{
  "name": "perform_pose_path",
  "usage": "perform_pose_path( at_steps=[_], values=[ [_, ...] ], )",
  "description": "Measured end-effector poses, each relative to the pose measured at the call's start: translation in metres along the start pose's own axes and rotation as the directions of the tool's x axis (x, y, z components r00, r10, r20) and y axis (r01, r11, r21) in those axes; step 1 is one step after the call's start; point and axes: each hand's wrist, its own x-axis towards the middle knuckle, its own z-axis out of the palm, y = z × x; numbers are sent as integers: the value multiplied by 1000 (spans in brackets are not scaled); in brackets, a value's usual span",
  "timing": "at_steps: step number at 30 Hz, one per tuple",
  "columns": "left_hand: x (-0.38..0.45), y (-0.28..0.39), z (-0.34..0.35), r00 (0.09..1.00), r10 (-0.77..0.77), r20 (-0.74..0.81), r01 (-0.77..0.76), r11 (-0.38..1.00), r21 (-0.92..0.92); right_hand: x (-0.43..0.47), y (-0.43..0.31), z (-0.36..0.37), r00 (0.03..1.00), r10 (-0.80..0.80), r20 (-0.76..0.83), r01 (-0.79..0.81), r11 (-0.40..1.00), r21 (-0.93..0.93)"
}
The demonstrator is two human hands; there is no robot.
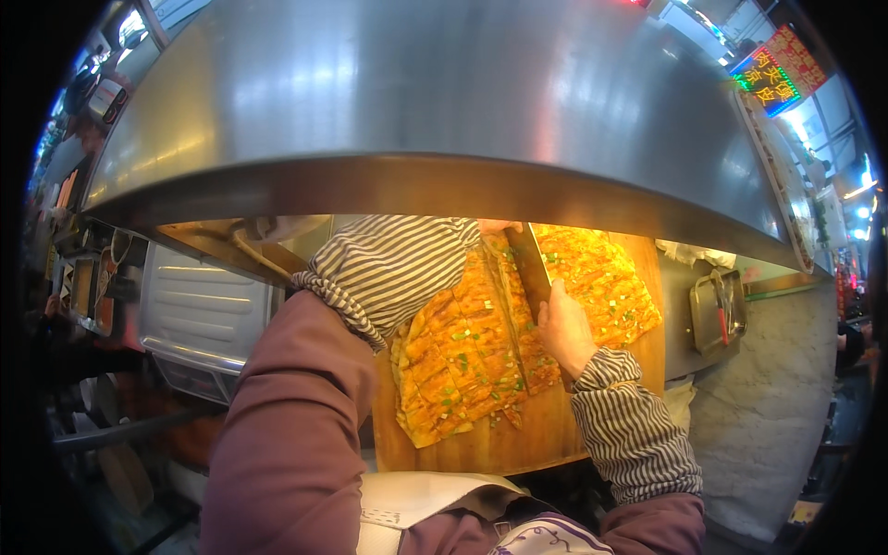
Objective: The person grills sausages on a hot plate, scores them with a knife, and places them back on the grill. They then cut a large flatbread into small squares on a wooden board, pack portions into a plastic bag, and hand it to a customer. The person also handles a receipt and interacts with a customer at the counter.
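A large golden flatbread [454, 354], topped with chopped green scallion, lies cut in sections on a wooden cutting board [416, 461]. My right hand [565, 326] is closed on a broad-bladed knife [531, 267], whose blade stands in the flatbread between the left part and the right part. My left hand [501, 225] is at the far end of the blade, mostly hidden under the edge of the steel hood; whether it grips anything does not show. Striped sleeve covers are on both forearms.
A stainless steel hood [444, 104] overhangs the board's far side. At the right are a metal tray [701, 312] with a red-handled utensil [723, 326] and a pale cloth-like surface [763, 388]. A ribbed metal lid [205, 298] stands at the left. Lit signs [766, 80] hang at upper right.
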Motion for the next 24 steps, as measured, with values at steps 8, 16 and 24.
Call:
perform_pose_path(
  at_steps=[8,16,24],
  values=[
    [0,2,2,1000,-25,3,25,1000,12,3,-7,5,999,36,-14,-36,998,-49],
    [3,2,2,998,-53,16,53,998,41,15,-19,10,997,69,-18,-70,995,-71],
    [9,-1,-22,969,-204,140,195,978,77,55,-4,4,992,-86,-90,89,996,19]
  ],
)
